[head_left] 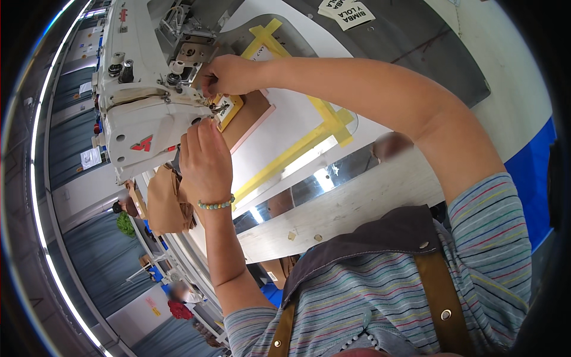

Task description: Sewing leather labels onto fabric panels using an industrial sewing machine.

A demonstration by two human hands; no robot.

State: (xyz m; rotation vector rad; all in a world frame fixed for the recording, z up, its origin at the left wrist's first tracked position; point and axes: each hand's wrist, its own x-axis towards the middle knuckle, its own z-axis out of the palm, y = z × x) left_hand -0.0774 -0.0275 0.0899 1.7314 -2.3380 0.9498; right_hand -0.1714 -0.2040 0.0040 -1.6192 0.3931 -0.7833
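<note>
Both my hands work close to the needle area of a white industrial sewing machine (140, 128). My left hand (205, 152), a beaded bracelet at its wrist, has its fingers drawn together just below the needle area; what they pinch is too small to see. Across from it, my right hand (235, 74) is closed with fingertips bent down beside the machine's head, and its grip is hidden. Between the hands lies a small white printed label (225, 108) with a yellow border. It rests on a brown flat piece (253, 116) over a white sheet (276, 131).
Yellow tape (327, 119) edges the sheet. More white labels (351, 14) lie on the dark machine bed (410, 41) at the back. A brown paper bag (166, 199) hangs at the left. Other people and workstations stand farther off on the left.
</note>
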